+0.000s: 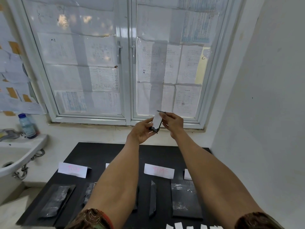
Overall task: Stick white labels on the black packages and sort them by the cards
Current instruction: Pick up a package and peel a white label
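Both my hands are raised in front of the window, holding one small black package (155, 129). My left hand (142, 131) grips its lower end. My right hand (173, 123) pinches its upper edge beside a white label (157, 120) that lies on its face. On the black table (99, 154) stand white cards with pink writing (72, 169) (159, 171); two more are partly hidden by my arms. Black packages lie in front of the cards (55, 201) (152, 197) (185, 198). Loose white labels (189, 226) lie at the near edge.
A white sink (18, 156) with a tap and a plastic bottle (27, 126) is at the left. A white wall (264, 113) closes the right side. The window (128, 63) behind the table is covered with papers.
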Demonstrator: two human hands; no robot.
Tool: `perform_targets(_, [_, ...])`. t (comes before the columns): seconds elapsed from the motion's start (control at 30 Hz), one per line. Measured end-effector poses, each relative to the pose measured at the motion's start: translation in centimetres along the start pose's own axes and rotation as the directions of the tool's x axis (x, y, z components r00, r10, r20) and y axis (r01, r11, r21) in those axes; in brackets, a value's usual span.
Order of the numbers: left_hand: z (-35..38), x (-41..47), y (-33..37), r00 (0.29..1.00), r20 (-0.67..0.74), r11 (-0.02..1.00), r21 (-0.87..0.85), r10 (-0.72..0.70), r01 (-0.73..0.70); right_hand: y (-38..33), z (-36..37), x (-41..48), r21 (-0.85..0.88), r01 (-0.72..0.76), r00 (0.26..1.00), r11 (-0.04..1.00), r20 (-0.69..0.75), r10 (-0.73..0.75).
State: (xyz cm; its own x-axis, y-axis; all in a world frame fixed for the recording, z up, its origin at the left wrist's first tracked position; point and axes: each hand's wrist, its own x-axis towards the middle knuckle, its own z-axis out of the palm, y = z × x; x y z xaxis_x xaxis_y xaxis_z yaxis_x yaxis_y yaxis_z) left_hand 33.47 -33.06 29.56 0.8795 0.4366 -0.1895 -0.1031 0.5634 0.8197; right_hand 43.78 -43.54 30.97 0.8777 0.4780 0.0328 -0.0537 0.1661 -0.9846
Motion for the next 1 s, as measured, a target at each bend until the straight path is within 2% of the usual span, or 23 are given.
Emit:
perform_targets(0.13, [0.5, 0.0, 0.3, 0.998, -0.068, 1.0, 0.002, -0.008, 0.008, 0.3, 0.4, 0.2, 0.008, -0.03, 1.0, 1.0, -0.006, 0.03])
perform_targets(0.37, [0.3, 1.1, 0.2, 0.986, -0.165, 0.991, 0.131, 0.017, 0.005, 1.1, 1.1, 0.1, -0.028, -0.008, 1.0, 1.0, 0.03, 0.008])
perform_targets(0.47, [-0.1, 1.6, 0.2, 0.972, -0.223, 0.993, 0.112, 0.067, -0.043, 1.2, 1.1, -0.3, -0.019, -0.019, 0.995, 1.0, 0.096, 0.02])
perform_targets(0.63, [-1.4, 2.0, -0.1, 0.931, -0.348, 0.993, 0.08, 0.107, -0.085, 1.6, 1.5, -1.0, 0.003, -0.081, 0.952, 0.997, 0.297, 0.077])
perform_targets(0.8, [-3.1, 1.7, 0.5, 0.941, -0.325, 0.995, 0.047, 0.093, -0.083, 1.8, 2.6, -1.1, 0.009, -0.131, 0.935, 0.991, 0.334, 0.12])
perform_targets(1.0, [-5.1, 0.2, 2.6, 0.954, -0.292, 0.994, 0.107, 0.066, -0.036, 2.1, 5.2, -1.3, -0.018, -0.142, 0.947, 0.99, 0.29, 0.141])
